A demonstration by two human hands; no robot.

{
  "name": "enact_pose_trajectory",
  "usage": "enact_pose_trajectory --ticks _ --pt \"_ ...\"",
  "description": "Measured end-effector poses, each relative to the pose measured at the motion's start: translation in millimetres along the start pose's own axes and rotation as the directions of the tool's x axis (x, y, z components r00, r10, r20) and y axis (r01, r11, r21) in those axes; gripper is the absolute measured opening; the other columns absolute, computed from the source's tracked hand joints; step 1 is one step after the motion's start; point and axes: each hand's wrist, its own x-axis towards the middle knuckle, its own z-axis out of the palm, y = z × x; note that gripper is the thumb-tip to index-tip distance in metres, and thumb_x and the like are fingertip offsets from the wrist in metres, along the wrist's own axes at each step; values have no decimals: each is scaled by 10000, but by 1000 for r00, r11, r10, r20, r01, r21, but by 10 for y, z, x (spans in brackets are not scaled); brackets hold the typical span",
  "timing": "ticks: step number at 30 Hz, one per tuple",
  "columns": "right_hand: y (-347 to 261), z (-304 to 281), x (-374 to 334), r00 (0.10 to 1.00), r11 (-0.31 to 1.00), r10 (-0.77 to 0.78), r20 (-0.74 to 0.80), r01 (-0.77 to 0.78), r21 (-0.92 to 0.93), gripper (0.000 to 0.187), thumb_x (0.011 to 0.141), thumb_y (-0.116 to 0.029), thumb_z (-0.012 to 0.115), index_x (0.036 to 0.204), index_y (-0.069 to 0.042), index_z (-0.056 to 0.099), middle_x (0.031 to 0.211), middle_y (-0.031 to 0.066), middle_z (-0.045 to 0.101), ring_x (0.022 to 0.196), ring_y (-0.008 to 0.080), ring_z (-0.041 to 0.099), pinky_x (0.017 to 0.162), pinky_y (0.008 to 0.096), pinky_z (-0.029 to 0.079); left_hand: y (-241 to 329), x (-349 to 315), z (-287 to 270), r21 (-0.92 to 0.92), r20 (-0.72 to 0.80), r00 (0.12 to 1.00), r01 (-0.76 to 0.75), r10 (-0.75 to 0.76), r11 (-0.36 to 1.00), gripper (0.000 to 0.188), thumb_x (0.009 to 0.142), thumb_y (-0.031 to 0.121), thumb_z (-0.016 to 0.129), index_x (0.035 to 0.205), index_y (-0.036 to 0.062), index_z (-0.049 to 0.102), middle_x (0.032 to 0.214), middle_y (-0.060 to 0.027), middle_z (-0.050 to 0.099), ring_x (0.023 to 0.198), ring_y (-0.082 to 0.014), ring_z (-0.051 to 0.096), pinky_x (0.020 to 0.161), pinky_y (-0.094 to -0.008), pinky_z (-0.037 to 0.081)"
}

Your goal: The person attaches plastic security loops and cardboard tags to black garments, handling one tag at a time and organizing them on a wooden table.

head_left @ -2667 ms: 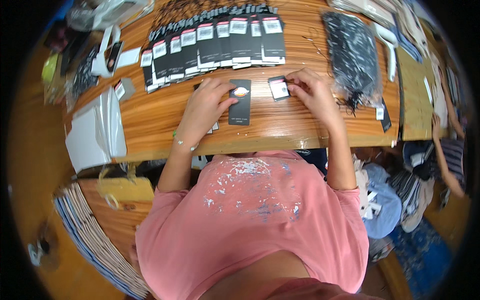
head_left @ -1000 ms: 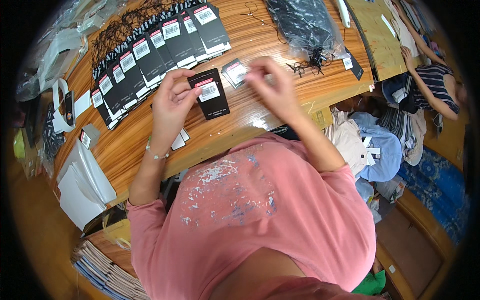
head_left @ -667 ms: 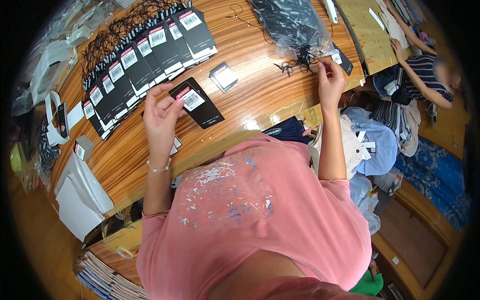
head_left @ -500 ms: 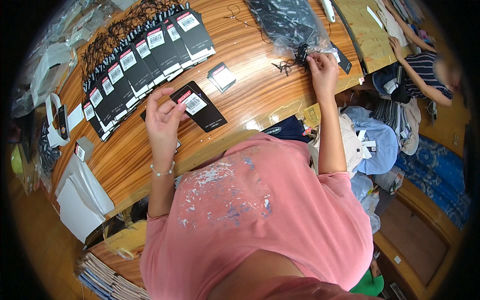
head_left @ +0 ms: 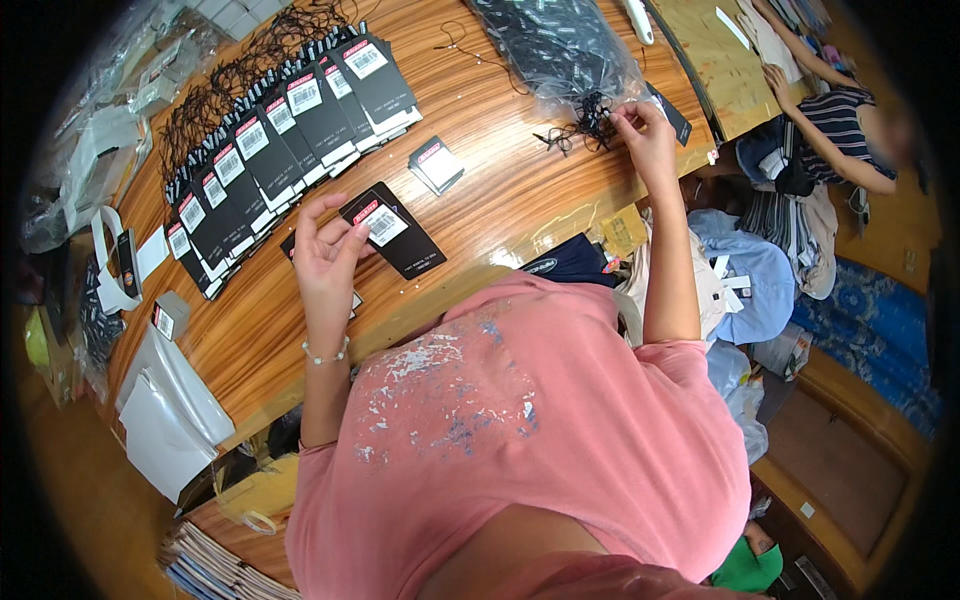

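Observation:
My left hand [head_left: 328,245] pinches a black hang tag [head_left: 412,248] with a white barcode sticker between thumb and fingers, just above the table. Farther right, the fingers of my right hand [head_left: 648,138] are closed on black string loops [head_left: 592,118] that spill from the mouth of a clear plastic bag [head_left: 560,60] full of dark strings. Between my hands lies a small stack of white stickers [head_left: 437,165]. Rows of black hang tags [head_left: 265,150], strung with black cords, overlap at the far left. Another black tag [head_left: 672,115] lies beside the bag, behind my right hand.
White sheets and a plastic sleeve [head_left: 165,425] hang over the table's left edge, near a small grey box [head_left: 171,315]. A white roll of tape or strap [head_left: 112,262] stands behind. Folded clothes [head_left: 735,290] lie at right; a co-worker's arm [head_left: 840,155] rests at another table.
My right hand has shifted slightly and still has its fingers at the string loops. The left hand keeps its hold on the hang tag. The whole view has moved a little.

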Motion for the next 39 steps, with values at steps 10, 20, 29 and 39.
enact_pose_trajectory --ticks 10,20,29,39 --pt "-207 -346 66 992 940 99 -78 -68 334 107 799 -53 567 875 23 567 726 43 580 660 87 542 628 231 449 23 -18 15 93 -107 994 45 -35 995 334 835 -9 530 1148 22 418 876 -87 610 736 -91 561 604 -189 461" --pt "-1218 -818 -38 985 586 -164 -53 141 798 169 855 -46 486 999 22 545 891 72 582 773 147 583 734 286 463 -13 -14 -15 -7 72 997 5 -5 1000 161 830 -33 518 987 -8 497 924 -110 598 836 -130 567 727 -243 476" --pt "-1796 111 -588 658 695 -623 422 219 685 104 746 -28 539 835 16 570 773 162 584 742 297 583 654 355 446 287 -49 290 279 486 865 -22 -122 960 85 791 -19 568 869 -47 585 1053 -114 566 857 -125 555 739 -224 439" --pt "-1825 100 -468 503 783 -570 650 91 616 192 789 -100 585 948 -3 539 682 107 554 612 214 543 582 324 419 302 -81 59 240 420 894 58 -158 969 101 784 -59 559 881 -44 579 845 -82 601 797 -142 583 738 -245 467"
